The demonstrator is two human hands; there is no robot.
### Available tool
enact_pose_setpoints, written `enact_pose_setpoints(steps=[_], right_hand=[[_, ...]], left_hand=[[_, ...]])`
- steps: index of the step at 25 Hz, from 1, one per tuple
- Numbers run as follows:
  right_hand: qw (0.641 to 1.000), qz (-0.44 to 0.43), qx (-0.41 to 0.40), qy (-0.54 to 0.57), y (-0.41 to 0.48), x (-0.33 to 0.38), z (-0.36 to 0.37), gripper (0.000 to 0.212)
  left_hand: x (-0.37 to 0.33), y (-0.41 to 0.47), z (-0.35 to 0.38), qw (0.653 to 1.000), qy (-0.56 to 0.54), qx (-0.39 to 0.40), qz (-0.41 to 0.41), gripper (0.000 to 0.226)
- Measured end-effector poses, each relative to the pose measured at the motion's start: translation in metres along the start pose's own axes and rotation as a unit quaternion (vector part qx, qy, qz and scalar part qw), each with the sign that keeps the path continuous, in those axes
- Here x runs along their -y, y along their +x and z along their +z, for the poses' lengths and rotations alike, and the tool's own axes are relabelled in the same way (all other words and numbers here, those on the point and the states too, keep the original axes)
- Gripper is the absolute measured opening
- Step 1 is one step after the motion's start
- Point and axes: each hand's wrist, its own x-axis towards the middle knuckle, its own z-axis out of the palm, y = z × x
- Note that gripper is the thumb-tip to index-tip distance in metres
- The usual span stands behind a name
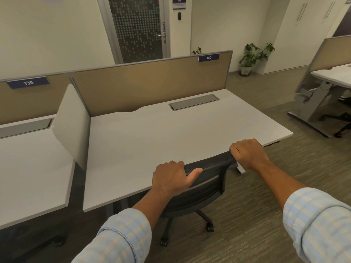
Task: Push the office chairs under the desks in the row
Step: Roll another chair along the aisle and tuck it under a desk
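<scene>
- Carpet floor (266,205), grey-brown with a fine streaked weave, spread under the whole row and out toward the far wall.
- Long white rectangular desk top (171,130), bare, set against a tan fabric partition screen (148,86) with a grey metal frame; recessed grey cable tray lid (193,101) near the back edge.
- Neighbouring white desk top (28,168) to the left, separated by a white rounded side divider panel (73,122) standing upright between the two.
- Third white desk on grey metal legs (322,95) well apart on the far right.
- Black mesh-backed office chair on castors (205,185), at the near right part of the front edge of the middle desk, seat tucked beneath the top, top rail of the backrest close to the desk edge, wheeled base out on the carpet.
- Frosted glass door with a dotted pattern (136,27) in the far wall.
- Green leafy potted plant in a white pot (250,57) on the floor beyond the partition's right end.
- Pale blue checked shirt sleeves (121,240), rolled up on both forearms.
- Left hand (171,179) clamped over the left part of the backrest's top rail, fingers curled forward, thumb laid along the rail.
- Right hand (247,154) clamped on the rail's right corner, knuckles up.
- Dark blue number plate "140" (208,57) atop the partition; matching number plate "139" (28,82) to the left.
</scene>
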Motion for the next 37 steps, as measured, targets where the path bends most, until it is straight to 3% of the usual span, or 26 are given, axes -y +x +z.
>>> enact_pose_setpoints(steps=[15,21,25,30,37], right_hand=[[0.998,0.051,0.023,-0.016,0.014,0.0,0.009,0.051],[0.997,0.037,-0.021,0.07,-0.004,0.075,-0.021,0.039],[0.991,0.043,-0.054,0.111,-0.019,0.121,-0.024,0.045],[0.988,0.048,-0.071,0.127,-0.038,0.176,-0.015,0.059],[0.994,-0.022,-0.047,0.1,-0.071,0.274,-0.019,0.076]], left_hand=[[0.001,0.015,0.007,1.0,0.006,0.02,-0.009,0.091],[0.005,0.013,0.009,1.0,-0.026,0.01,-0.015,0.087],[0.014,0.014,0.009,0.997,-0.048,0.058,-0.004,0.086],[0.053,-0.03,0.013,1.0,-0.014,0.011,0.024,0.074],[0.145,-0.131,-0.008,0.999,0.0,0.048,-0.021,0.099]])
